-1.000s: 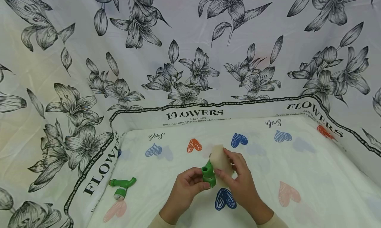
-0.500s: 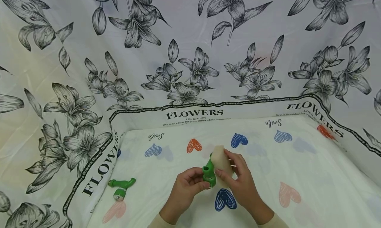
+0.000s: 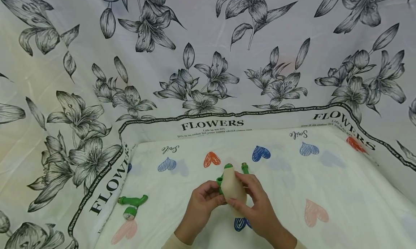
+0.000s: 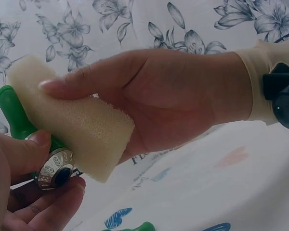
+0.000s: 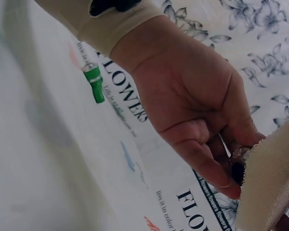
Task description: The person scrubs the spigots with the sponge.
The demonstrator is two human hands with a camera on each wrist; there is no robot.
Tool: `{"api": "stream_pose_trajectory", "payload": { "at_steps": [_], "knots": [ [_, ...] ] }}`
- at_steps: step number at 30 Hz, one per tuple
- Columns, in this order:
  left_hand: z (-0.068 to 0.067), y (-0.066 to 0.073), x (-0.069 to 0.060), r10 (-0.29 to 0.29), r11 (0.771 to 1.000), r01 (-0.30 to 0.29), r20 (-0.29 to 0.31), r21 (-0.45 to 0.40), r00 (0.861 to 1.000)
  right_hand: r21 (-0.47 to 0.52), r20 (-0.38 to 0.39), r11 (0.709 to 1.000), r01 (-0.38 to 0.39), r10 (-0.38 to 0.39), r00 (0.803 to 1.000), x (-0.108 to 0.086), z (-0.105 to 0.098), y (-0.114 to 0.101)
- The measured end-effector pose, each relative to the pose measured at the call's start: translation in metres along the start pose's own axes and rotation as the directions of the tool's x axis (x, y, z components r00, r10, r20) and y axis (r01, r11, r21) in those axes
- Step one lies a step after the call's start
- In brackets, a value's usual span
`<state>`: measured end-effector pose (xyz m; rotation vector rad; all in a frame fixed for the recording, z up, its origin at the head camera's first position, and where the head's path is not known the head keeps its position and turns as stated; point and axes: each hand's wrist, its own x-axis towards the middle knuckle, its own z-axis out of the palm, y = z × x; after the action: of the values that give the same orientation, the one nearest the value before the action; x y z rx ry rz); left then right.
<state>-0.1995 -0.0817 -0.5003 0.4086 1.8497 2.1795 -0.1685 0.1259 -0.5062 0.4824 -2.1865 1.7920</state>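
Note:
My left hand [image 3: 204,200] pinches a green plastic tap [image 4: 17,115] near its metal-coloured threaded end. In my right hand [image 3: 256,202] is a pale beige sponge [image 3: 233,187], held by thumb and fingers against the tap's side. From the head view the sponge covers most of the tap, leaving its top end and spout showing. The left wrist view shows the tap's green body and ringed end beside the sponge. The right wrist view has the left hand's fingers around the tap, mostly hidden by the sponge.
A second green tap [image 3: 134,205] lies on the white heart-print cloth [image 3: 286,191] at left. Beyond the right hand, part of another green tap [image 3: 245,168] pokes out. Flower-print cloth [image 3: 208,83] rises like a wall behind and at the sides.
The sponge and right hand have shifted left, across the front of the held tap. The green tap behind the right hand has come into view. The left hand has stayed nearly in place.

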Motion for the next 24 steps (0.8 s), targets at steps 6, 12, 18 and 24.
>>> {"api": "stream_pose_trajectory", "payload": {
  "at_steps": [6, 12, 18, 24],
  "knots": [
    [-0.0005, -0.0004, -0.0004, -0.005, 1.000, 0.005, -0.026, 0.001, 1.000, -0.005, 0.012, 1.000, 0.014, -0.014, 1.000, -0.0021, 0.0008, -0.0034],
    [0.0007, 0.0024, -0.0024, -0.011, 1.000, 0.012, -0.032, 0.001, 0.999, -0.027, 0.005, 0.999, 0.036, -0.036, 0.999, -0.0013, 0.0010, -0.0021],
    [0.0014, 0.0032, -0.0051, 0.020, 1.000, -0.019, 0.004, -0.019, 1.000, -0.026, 0.002, 0.998, 0.052, -0.052, 0.999, 0.0019, -0.0016, -0.0008],
    [0.0018, 0.0033, -0.0075, 0.029, 1.000, -0.029, 0.013, 0.010, 0.999, -0.034, -0.021, 0.999, 0.038, -0.039, 0.999, 0.0057, -0.0045, 0.0045]
  ]
}}
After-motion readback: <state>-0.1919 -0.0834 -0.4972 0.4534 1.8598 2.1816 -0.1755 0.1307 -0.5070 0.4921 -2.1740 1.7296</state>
